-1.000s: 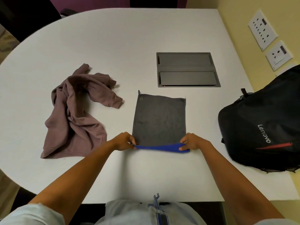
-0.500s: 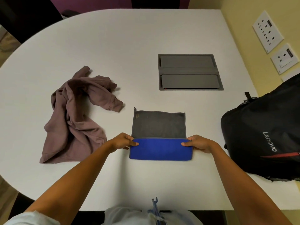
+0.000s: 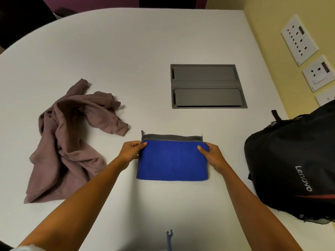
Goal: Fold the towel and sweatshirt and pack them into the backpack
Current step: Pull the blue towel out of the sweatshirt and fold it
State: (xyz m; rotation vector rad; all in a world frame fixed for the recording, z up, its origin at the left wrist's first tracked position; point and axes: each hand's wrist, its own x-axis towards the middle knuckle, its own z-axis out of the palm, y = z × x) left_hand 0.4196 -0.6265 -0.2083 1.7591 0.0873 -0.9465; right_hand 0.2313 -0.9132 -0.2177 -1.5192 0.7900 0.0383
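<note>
The towel [image 3: 172, 161] lies folded on the white table [image 3: 126, 51], blue side up, with a thin grey strip showing along its far edge. My left hand [image 3: 131, 151] pinches the folded layer's far left corner. At the far right corner, my right hand [image 3: 211, 154] grips the same layer. A crumpled mauve sweatshirt [image 3: 72, 138] lies to the left of the towel, apart from it. The black backpack [image 3: 297, 165] lies on the table's right side, its opening not visible.
A grey cable hatch [image 3: 207, 86] is set flush in the table beyond the towel. A yellow wall with white socket plates [image 3: 299, 38] runs along the right. The table's near edge is just below my forearms.
Both hands carried the towel's near edge away from me over the grey side, so the blue face now covers nearly all of it.
</note>
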